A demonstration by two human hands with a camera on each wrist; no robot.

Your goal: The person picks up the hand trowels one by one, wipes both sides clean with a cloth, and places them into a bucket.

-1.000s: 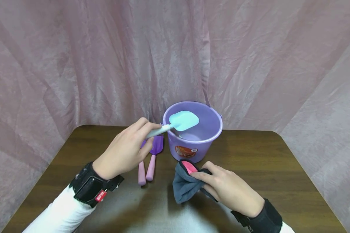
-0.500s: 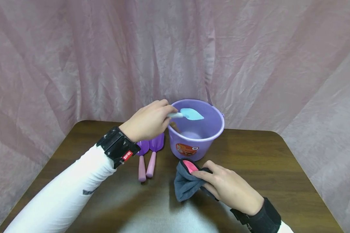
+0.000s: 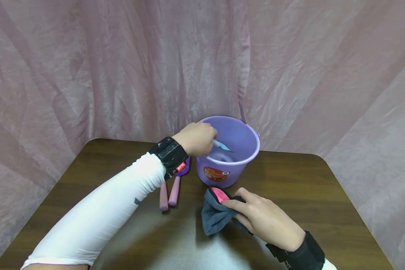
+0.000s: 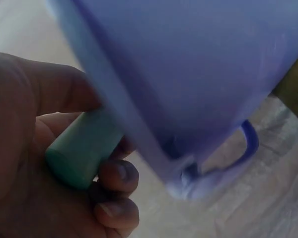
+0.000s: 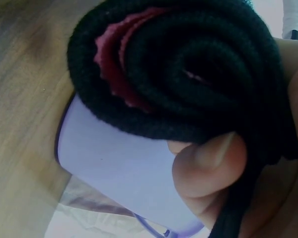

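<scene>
head view: left hand [image 3: 196, 139] grips light-blue shovel [image 3: 221, 145] at mouth of bucket [image 3: 237, 172]; right hand [image 3: 268, 221] pinches grey cloth [image 3: 215, 215]

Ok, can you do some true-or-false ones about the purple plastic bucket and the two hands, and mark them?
1. The left hand grips a pale-handled light-blue spatula. True.
2. The right hand holds a yellow rubber ball. False: it holds pink-lined grey-blue fabric.
3. The purple plastic bucket lies on its side. False: it stands upright.
4. Two pink handles lie on the brown wood-grained table. True.
5. The bucket's label is green. False: the oval label is orange-red.
</scene>
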